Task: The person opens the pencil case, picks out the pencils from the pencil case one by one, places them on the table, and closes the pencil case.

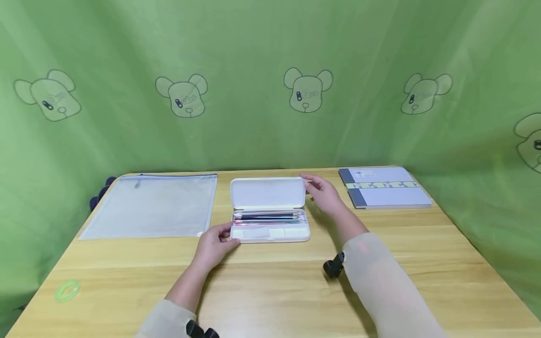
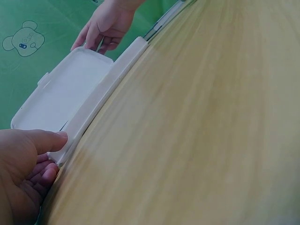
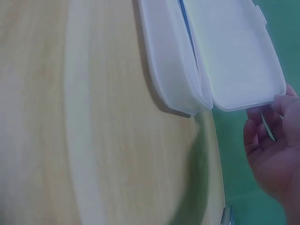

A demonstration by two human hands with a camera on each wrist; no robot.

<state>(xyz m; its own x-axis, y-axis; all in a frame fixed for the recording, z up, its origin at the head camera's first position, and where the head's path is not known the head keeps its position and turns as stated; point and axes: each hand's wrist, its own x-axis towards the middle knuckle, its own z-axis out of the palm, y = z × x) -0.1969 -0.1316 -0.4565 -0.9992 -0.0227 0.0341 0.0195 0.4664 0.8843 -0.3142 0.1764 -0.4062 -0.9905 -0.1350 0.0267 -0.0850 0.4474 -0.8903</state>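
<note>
A white plastic pencil case [image 1: 296, 233] lies at the middle of the table with its lid [image 1: 268, 193] raised at the back. Several pencils [image 1: 266, 216] lie side by side in its rear section; a small pale piece [image 1: 256, 233] sits in the front section. My left hand [image 1: 214, 245] grips the left end of the case, thumb [image 2: 52, 139] on the front corner and fingers along the side. At the lid's upper right corner, my right hand [image 1: 325, 195] pinches the edge between thumb and fingers, as the right wrist view shows with the lid [image 3: 239, 56] upright.
A translucent zip pouch [image 1: 152, 206] lies flat on the left. On the right rests a grey-and-white notebook stack [image 1: 384, 188] with a patterned band. A green ring [image 1: 67, 290] is near the left front edge. Behind the table [image 1: 270, 291] hangs a green curtain [image 1: 245, 141].
</note>
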